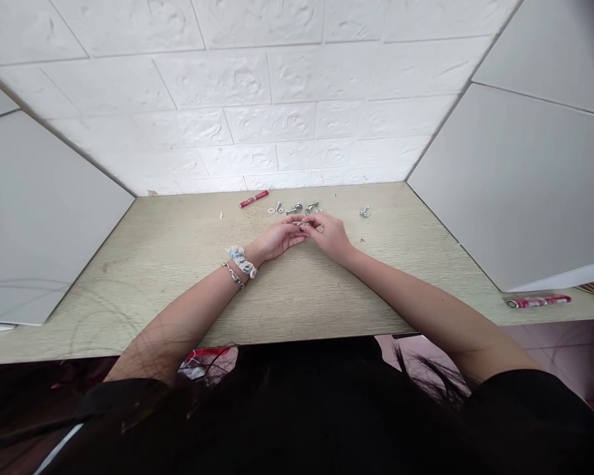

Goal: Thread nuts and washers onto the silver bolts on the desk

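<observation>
My left hand (276, 240) and my right hand (330, 235) meet over the tabletop, fingertips together. Between them is a small silvery metal fastener (303, 225), mostly covered by the fingers, so its exact kind is hidden. The left fingers are curled around it with the palm turned up. From the right side, my thumb and forefinger pinch it. Just beyond the hands lie loose bolts with nuts (295, 208), a bolt (313, 205), another upright-looking bolt (278, 206) and a flat washer (271, 211).
A red marker-like tube (254, 199) lies near the wall at the back. Off to the right sits one more bolt with a nut (365, 212). Grey panels (529, 185) flank the wooden table (297, 310). A second red tube (539, 301) rests by the right panel's foot.
</observation>
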A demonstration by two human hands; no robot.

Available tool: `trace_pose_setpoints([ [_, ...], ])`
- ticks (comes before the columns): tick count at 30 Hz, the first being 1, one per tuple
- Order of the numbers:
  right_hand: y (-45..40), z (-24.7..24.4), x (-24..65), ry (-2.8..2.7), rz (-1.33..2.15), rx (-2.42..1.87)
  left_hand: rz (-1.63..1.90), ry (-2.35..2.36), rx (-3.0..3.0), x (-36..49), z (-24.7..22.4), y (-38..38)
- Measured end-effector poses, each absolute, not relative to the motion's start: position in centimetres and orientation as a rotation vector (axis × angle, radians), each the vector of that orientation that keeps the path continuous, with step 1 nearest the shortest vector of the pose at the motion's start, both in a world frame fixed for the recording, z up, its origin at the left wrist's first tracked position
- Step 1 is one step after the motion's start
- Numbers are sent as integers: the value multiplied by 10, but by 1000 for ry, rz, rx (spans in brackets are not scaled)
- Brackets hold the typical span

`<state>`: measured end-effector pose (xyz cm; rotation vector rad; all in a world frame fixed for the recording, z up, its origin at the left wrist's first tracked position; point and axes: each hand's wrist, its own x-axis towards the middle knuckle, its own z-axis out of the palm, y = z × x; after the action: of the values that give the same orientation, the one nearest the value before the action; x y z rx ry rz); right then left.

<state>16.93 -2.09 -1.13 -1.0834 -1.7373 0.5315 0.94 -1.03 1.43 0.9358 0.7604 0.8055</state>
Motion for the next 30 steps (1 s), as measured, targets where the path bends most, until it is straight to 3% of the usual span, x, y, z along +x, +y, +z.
trace_pose_setpoints([
  [10,-15,-13,169,-1417,951,-1022,884,847,1023,14,14,-14],
  [30,-18,-15,168,-1504,994,-1011,841,980,1081,15,15,-13],
])
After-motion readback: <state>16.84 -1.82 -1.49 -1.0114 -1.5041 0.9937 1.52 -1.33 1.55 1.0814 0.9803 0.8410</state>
